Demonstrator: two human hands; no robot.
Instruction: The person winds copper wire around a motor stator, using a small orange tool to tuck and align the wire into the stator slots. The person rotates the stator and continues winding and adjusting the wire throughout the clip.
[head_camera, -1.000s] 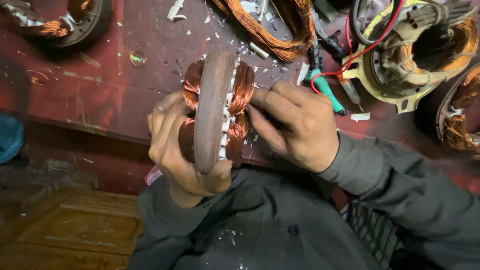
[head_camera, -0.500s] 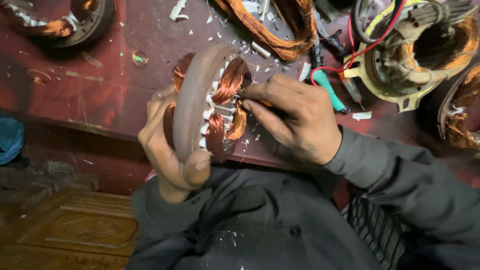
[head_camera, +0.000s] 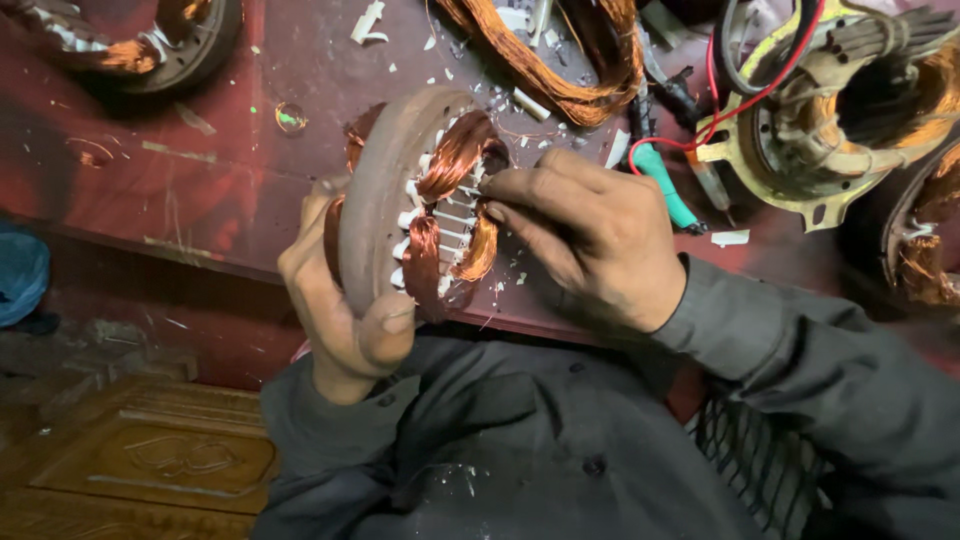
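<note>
A round rusty stator ring (head_camera: 385, 195) wound with copper coils and white slot strips is held edge-on above the edge of a dark red workbench (head_camera: 200, 190). My left hand (head_camera: 340, 310) grips it from below, thumb pressed on the rim. My right hand (head_camera: 590, 235) has its fingertips pinched at the white strips and copper coil on the ring's right face. Whether those fingers hold a small piece I cannot tell. Grey sleeves cover both forearms.
On the bench lie a loose copper wire bundle (head_camera: 570, 60), a green-handled tool (head_camera: 665, 185), a motor housing with red wires (head_camera: 830, 110), another wound stator (head_camera: 150, 40) at the back left, and white scraps. A carved wooden panel (head_camera: 150, 460) lies below.
The stator ring has tilted and rotated in my left hand, showing more of its coil face. My right fingers have shifted up to the coils near the ring's top right.
</note>
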